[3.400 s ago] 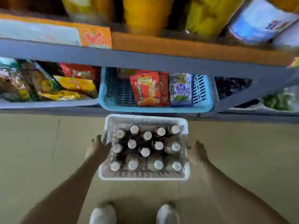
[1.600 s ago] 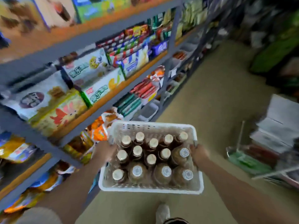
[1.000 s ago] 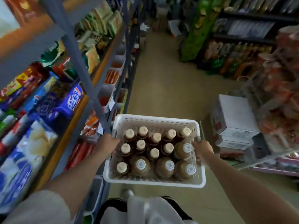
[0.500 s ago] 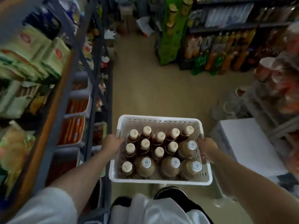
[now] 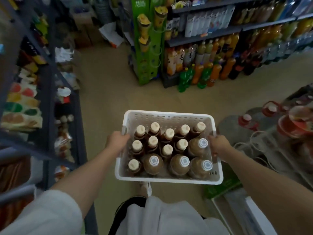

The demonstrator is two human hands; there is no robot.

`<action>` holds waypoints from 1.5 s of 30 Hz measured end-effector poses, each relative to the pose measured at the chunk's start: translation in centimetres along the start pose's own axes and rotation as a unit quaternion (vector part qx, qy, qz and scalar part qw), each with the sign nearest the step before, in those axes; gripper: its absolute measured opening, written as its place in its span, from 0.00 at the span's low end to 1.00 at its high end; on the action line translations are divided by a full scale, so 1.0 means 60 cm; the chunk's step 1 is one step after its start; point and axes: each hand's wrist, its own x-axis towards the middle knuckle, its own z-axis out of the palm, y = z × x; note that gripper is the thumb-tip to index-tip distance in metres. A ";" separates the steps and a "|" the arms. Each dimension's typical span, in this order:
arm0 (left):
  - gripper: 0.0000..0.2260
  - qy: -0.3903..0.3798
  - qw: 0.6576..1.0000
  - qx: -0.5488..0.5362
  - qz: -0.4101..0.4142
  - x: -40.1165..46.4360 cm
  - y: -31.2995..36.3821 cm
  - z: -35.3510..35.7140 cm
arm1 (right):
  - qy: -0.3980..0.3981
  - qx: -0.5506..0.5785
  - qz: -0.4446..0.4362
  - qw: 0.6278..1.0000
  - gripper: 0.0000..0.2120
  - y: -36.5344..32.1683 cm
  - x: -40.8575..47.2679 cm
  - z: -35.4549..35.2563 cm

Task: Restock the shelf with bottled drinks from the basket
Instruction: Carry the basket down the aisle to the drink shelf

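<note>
A: What is carried down the aisle?
B: A white perforated plastic basket [image 5: 167,117] of brown, pale-capped bottles [image 5: 153,164], left hand [image 5: 116,140] and right hand [image 5: 219,145] gripping its side rims above the floor.

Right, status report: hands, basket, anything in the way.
Left hand and right hand gripping basket sides. Bottles all inside, upright. Drinks shelf ahead; open floor between.
</note>
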 end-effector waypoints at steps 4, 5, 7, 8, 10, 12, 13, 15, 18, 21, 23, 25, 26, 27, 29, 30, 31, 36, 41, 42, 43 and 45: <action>0.11 -0.046 0.998 0.030 0.012 0.176 0.140 -0.008 | 0.024 0.035 0.052 0.998 0.18 -0.113 0.118 0.011; 0.11 -0.056 0.998 0.028 0.020 0.219 0.180 -0.009 | 0.030 0.043 0.056 0.997 0.18 -0.143 0.146 0.006; 0.10 -0.067 0.996 0.038 0.037 0.294 0.259 -0.008 | 0.045 0.065 0.074 0.994 0.17 -0.193 0.195 -0.007; 0.10 -0.073 0.995 0.045 0.045 0.328 0.298 -0.004 | 0.048 0.078 0.080 0.993 0.17 -0.215 0.219 -0.016; 0.12 -0.085 0.993 0.062 0.061 0.392 0.375 0.013 | 0.055 0.103 0.082 0.990 0.17 -0.255 0.273 -0.040; 0.13 -0.094 0.990 0.071 0.080 0.453 0.442 0.041 | 0.061 0.123 0.092 0.986 0.17 -0.287 0.332 -0.065; 0.13 -0.099 0.988 0.076 0.089 0.485 0.474 0.061 | 0.065 0.131 0.097 0.984 0.17 -0.303 0.366 -0.079; 0.14 -0.102 0.985 0.088 0.108 0.546 0.542 0.111 | 0.076 0.141 0.105 0.981 0.16 -0.328 0.442 -0.110; 0.15 -0.115 0.980 0.113 0.119 0.637 0.659 0.201 | 0.100 0.161 0.119 0.975 0.16 -0.360 0.574 -0.173; 0.16 -0.137 0.975 0.123 0.126 0.698 0.793 0.284 | 0.128 0.173 0.142 0.966 0.16 -0.399 0.671 -0.255; 0.14 -0.149 0.969 0.131 0.146 0.733 0.891 0.337 | 0.149 0.180 0.151 0.960 0.17 -0.425 0.726 -0.320; 0.13 -0.161 0.961 0.146 0.171 0.761 0.987 0.384 | 0.172 0.187 0.156 0.955 0.18 -0.453 0.773 -0.384; 0.13 -0.174 0.956 0.149 0.184 0.773 1.032 0.408 | 0.182 0.186 0.157 0.952 0.19 -0.465 0.796 -0.415; 0.12 -0.186 0.951 0.152 0.195 0.786 1.077 0.433 | 0.194 0.188 0.162 0.949 0.19 -0.475 0.818 -0.445; 0.10 -0.205 0.940 0.162 0.219 0.813 1.168 0.489 | 0.219 0.216 0.176 0.935 0.19 -0.487 0.866 -0.500; 0.10 -0.213 0.934 0.170 0.231 0.825 1.213 0.518 | 0.230 0.233 0.185 0.927 0.19 -0.490 0.892 -0.525; 0.10 -0.221 0.928 0.176 0.243 0.837 1.256 0.549 | 0.241 0.246 0.193 0.919 0.18 -0.494 0.917 -0.548; 0.09 -0.284 0.887 0.212 0.296 0.901 1.450 0.715 | 0.291 0.285 0.251 0.878 0.16 -0.498 1.056 -0.654; 0.11 -0.328 0.832 0.260 0.365 0.929 1.649 0.868 | 0.325 0.324 0.302 0.835 0.14 -0.513 1.172 -0.764; 0.11 -0.332 0.825 0.265 0.373 0.930 1.689 0.897 | 0.332 0.332 0.305 0.828 0.15 -0.514 1.192 -0.788; 0.11 -0.333 0.819 0.274 0.379 0.929 1.724 0.923 | 0.341 0.340 0.308 0.821 0.16 -0.514 1.210 -0.808; 0.11 -0.341 0.808 0.283 0.389 0.924 1.790 0.976 | 0.355 0.347 0.316 0.808 0.17 -0.512 1.246 -0.855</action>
